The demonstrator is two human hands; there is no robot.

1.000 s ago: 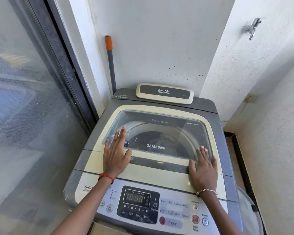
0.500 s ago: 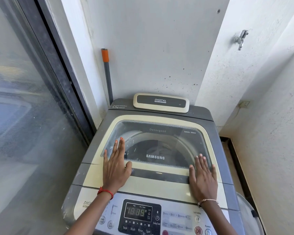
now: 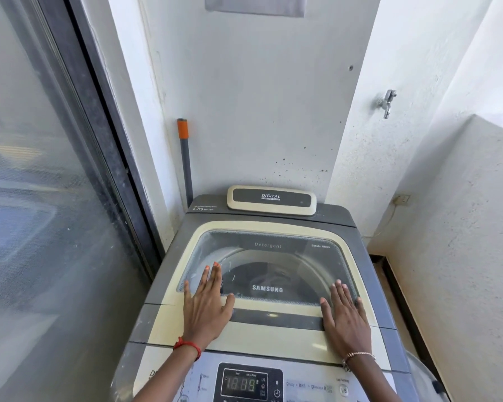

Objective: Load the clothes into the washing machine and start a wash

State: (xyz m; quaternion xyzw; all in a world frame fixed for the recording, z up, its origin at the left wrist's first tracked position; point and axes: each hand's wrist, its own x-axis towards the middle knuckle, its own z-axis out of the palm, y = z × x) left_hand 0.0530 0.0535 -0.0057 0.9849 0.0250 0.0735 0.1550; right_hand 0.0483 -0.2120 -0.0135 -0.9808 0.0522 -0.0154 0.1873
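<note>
A grey and cream top-loading washing machine [image 3: 369,274] stands in front of me with its glass lid [image 3: 273,256] down. Dark clothes [image 3: 273,275] show dimly in the drum through the glass. My left hand [image 3: 205,307] lies flat on the lid's front left, fingers straight. My right hand [image 3: 346,314] lies flat on the lid's front right. The control panel [image 3: 249,382] at the bottom edge shows a lit display with digits.
A sliding glass door [image 3: 41,227] runs along the left. A grey pole with an orange tip [image 3: 185,158] leans in the corner behind the machine. A tap [image 3: 386,101] sticks out of the right wall. A low white wall [image 3: 462,242] bounds the right side.
The camera has tilted upward, so the machine sits lower in view and most of the control panel is cut off. Both hands stay flat on the lid.
</note>
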